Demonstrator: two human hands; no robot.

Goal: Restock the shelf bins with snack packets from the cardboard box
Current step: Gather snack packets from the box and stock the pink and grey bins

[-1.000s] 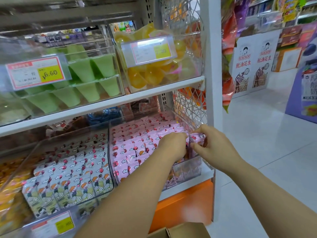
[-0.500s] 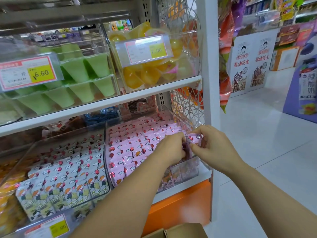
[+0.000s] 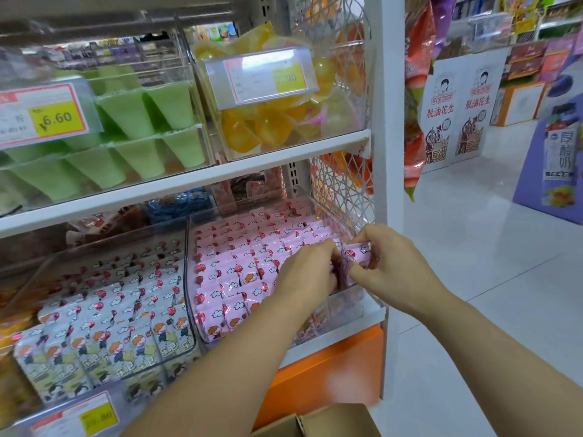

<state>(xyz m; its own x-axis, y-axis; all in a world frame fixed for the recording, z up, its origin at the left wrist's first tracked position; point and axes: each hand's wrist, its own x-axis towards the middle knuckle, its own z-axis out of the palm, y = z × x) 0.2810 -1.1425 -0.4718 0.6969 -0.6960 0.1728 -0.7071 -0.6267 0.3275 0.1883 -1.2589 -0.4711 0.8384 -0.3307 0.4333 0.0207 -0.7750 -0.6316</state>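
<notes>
Head view: white shelf (image 3: 189, 184), tiled floor (image 3: 473, 247); left hand (image 3: 307, 272), right hand (image 3: 388, 263) pinching pink snack packets (image 3: 358, 249) (fingers curled) in clear bin (image 3: 345, 302).

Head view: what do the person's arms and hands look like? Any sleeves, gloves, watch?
The left forearm and right forearm are bare to the frame's lower edge, no sleeves in view. The left hand and right hand are ungloved; no watch or bracelet at either wrist, no ring showing.

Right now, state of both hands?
Left hand: grips the pink packets.
Right hand: pinches the same pink packets.
</notes>
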